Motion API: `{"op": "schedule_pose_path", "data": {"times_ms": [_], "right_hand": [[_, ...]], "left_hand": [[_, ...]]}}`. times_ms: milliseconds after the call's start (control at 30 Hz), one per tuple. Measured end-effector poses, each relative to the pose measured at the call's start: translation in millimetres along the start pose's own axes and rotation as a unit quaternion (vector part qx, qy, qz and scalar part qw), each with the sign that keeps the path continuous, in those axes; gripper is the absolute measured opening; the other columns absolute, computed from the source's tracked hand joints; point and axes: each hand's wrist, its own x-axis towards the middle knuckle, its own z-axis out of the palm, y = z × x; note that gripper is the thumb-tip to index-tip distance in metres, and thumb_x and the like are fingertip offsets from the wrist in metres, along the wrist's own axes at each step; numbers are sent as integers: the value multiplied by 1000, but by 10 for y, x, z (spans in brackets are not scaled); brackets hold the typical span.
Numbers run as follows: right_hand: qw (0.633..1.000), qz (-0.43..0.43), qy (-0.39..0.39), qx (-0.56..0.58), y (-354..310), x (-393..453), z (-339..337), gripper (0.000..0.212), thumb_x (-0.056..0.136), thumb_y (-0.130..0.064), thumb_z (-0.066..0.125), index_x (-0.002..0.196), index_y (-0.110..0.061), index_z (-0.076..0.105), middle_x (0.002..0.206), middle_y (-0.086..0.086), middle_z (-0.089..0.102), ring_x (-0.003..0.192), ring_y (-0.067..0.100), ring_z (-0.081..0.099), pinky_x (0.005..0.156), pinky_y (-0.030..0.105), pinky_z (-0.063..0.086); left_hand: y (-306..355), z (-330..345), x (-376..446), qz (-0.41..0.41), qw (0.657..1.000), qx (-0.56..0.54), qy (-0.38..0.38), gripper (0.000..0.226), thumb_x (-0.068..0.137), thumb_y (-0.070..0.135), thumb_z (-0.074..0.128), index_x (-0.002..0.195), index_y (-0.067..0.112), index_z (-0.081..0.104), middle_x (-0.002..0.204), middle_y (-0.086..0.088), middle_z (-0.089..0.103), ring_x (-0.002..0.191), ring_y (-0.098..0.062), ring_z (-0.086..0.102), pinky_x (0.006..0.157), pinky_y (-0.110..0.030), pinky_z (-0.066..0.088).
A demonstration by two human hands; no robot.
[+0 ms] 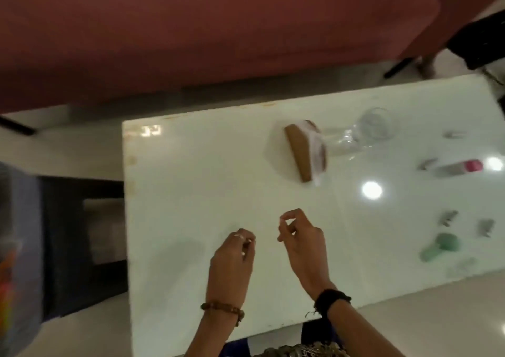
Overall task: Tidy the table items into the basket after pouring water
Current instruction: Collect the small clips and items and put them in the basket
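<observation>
Currently, step in hand: I judge I am between items, about to reach for the next thing to tidy; no basket shows in my view, so I cannot say where it stands.
Left hand: my left hand (232, 261) hovers over the white glossy surface (191, 192), fingers curled with the fingertips close together; the picture is blurred, so whether it pinches something small I cannot tell.
Right hand: my right hand (303, 244) hangs just beside it, fingers also curled, thumb near the forefinger; I cannot tell if it holds anything.
Task things: a brown wedge-shaped holder with white paper (306, 150) stands at the far middle, and a clear drinking glass (375, 123) is just beside it, to its right.
Other items: a white tube with pink cap (459, 166), a pale green plastic object (440, 246) and small grey pieces (448, 217) lie on the right part, well apart from my hands.
How to do well: I would take the glass first with the right hand, hold it upright at its wall, and lift slowly, because it could contain water.
Risk: the brown holder is very near the glass, so a quick reach may knock it.
</observation>
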Motion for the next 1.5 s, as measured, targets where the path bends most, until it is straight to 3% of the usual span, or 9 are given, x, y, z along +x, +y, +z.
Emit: {"op": "schedule_pose_path", "data": {"times_ms": [200, 367, 533, 667, 867, 1033, 1200, 1333, 1500], "right_hand": [[988, 97, 115, 20, 1165, 331, -1559, 7, 93, -26, 51, 90, -31, 53, 63, -9, 65, 44, 3, 51, 40, 15, 35], [971, 170, 161, 52, 1899, 551, -2439, 7, 93, -23, 49, 94, -24, 57, 67, -5, 66, 57, 12, 60, 45, 19, 39], [955, 235, 171, 66, 2443, 824, -2929, 12, 92, -26, 49, 98, -19, 57, 83, 4, 70, 70, 18, 64, 56, 27, 47], [946, 276, 156, 66, 2720, 1091, -3064, 29, 88, -36, 57, 108, -15, 51, 91, 5, 67, 79, 22, 62, 66, 30, 44], [950, 276, 141, 41, 2889, 1372, -3099, 31, 84, -24, 62, 104, -7, 46, 85, 7, 59, 71, 25, 54, 58, 29, 38], [945, 263, 142, 134, 2886, 1344, -3097, 7, 83, -17, 62, 82, -11, 59, 83, 4, 66, 75, 20, 60, 63, 28, 42], [939, 218, 143, 222, 2560, 1075, -3059, 9, 81, -19, 70, 75, -12, 69, 76, -3, 68, 61, 0, 57, 58, 20, 43], [942, 178, 128, 253, 2061, 808, -2862, 6, 81, -18, 71, 77, -13, 73, 70, -4, 71, 49, -1, 56, 45, 15, 47], [951, 128, 37, 279, 1129, 573, -2227, 6, 79, -15, 72, 74, -16, 75, 65, -6, 72, 58, 7, 65, 53, 16, 52]], "left_hand": [[1342, 1646, 193, 95, 987, 20, -128, 8, 89, 16, 54, 90, 17, 62, 90, 2, 68, 79, -10, 62, 72, -12, 44], [2158, 2751, 288, 102, 976, 33, -191, 7, 89, 16, 55, 92, 16, 61, 89, -1, 69, 81, -14, 63, 74, -25, 52], [2582, 3459, 627, 113, 974, 82, -176, 11, 86, 12, 57, 96, 11, 61, 97, -9, 66, 87, -24, 63, 77, -31, 49], [2750, 3825, 1008, 175, 961, 171, -132, 38, 85, 15, 60, 120, 10, 50, 124, -12, 48, 112, -26, 51, 91, -39, 45], [2866, 4143, 1443, 183, 927, 305, -123, 36, 88, 15, 52, 123, 8, 47, 124, -17, 45, 115, -32, 44, 92, -41, 42], [2836, 4089, 1393, 157, 954, 205, -155, 20, 88, 13, 50, 104, 8, 60, 107, -15, 59, 99, -29, 57, 77, -30, 42], [2624, 3456, 872, 134, 978, 19, -158, 15, 82, 10, 63, 94, 19, 65, 88, 0, 62, 69, -5, 57, 62, -9, 45], [2359, 2636, 552, 96, 984, -50, -142, 35, 79, 11, 67, 80, 45, 56, 85, 8, 63, 67, 1, 59, 59, -4, 46], [1806, 1516, 346, 21, 992, -115, -54, 34, 79, 11, 67, 83, 43, 58, 83, 9, 63, 68, 9, 57, 58, -3, 44]]}}
